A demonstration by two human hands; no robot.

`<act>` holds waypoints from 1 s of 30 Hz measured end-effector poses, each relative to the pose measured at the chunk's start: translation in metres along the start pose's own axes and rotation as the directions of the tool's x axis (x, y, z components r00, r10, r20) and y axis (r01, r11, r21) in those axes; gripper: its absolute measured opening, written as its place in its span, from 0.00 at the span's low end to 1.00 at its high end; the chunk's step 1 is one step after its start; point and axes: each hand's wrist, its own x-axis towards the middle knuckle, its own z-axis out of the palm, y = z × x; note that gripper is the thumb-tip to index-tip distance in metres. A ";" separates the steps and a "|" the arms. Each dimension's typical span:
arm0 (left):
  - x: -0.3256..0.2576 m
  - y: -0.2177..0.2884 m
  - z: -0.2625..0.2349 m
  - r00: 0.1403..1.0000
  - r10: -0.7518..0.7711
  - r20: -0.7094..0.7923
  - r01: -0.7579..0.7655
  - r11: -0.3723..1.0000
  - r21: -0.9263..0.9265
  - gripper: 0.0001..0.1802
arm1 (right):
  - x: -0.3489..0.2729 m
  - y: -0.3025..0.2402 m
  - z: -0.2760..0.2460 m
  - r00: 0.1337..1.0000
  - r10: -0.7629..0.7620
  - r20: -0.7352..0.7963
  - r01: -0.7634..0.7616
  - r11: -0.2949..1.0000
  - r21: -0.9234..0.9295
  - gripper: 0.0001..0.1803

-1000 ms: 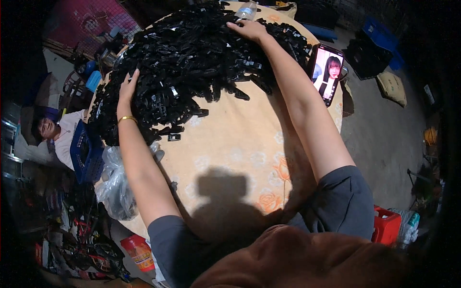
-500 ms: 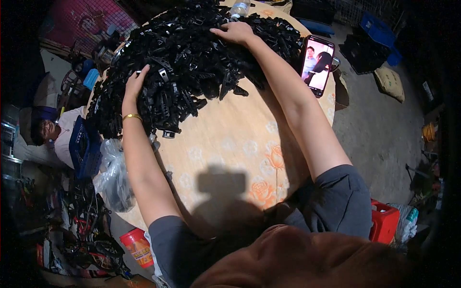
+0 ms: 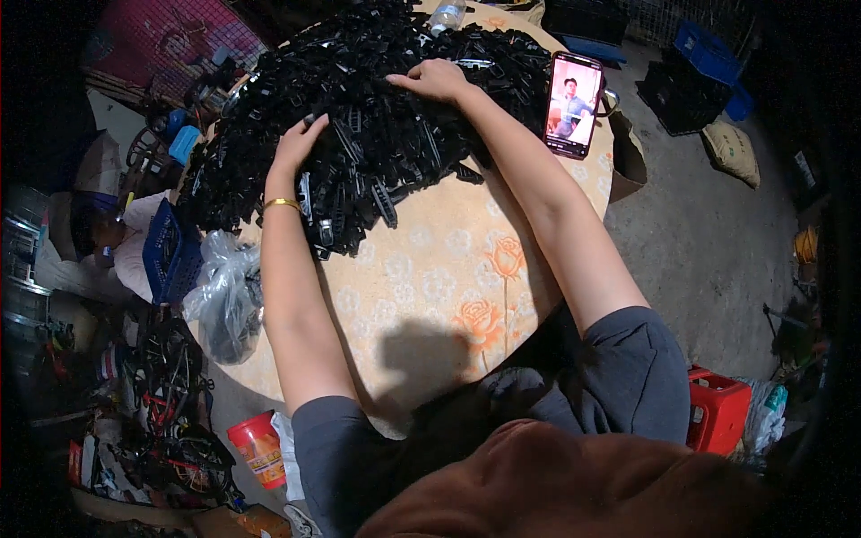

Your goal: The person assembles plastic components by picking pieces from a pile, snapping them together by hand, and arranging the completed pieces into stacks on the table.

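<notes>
A broad heap of small black plastic parts (image 3: 377, 143), some with silvery metal bits, covers the far half of a round table with a floral top (image 3: 421, 260). On the heap's left side lies my left hand (image 3: 299, 145), a yellow bracelet on its wrist. Its thumb is stretched out to the right; the other fingers are partly hidden among the parts. My right hand (image 3: 437, 81) rests farther back on the heap, palm down, one finger reaching left. I see nothing clearly gripped in either hand.
At the table's right edge stands a phone (image 3: 574, 105) with a lit screen. A clear bottle (image 3: 447, 16) is at the far edge. A plastic bag (image 3: 229, 300) and a blue basket (image 3: 175, 255) are at the left, beside another person. A red stool (image 3: 717, 411) stands near right.
My left hand has moved right across the heap, closer to my right hand, shifting parts there. The right hand stays near its earlier place. The view has shifted slightly.
</notes>
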 end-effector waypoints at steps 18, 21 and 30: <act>-0.085 0.038 0.020 0.944 0.309 -0.111 -0.314 0.949 -0.026 0.33 | -0.077 -0.023 0.000 0.956 -0.118 -0.270 0.182 0.957 0.224 0.29; -0.102 0.044 0.025 0.917 0.363 -0.167 -0.333 0.925 0.183 0.32 | -0.089 -0.033 -0.005 0.940 -0.095 -0.328 0.176 0.958 0.227 0.27; -0.209 0.067 0.075 0.668 0.743 0.040 -0.653 0.559 0.511 0.34 | -0.121 -0.039 -0.005 0.814 -0.014 -0.580 0.182 0.955 0.233 0.27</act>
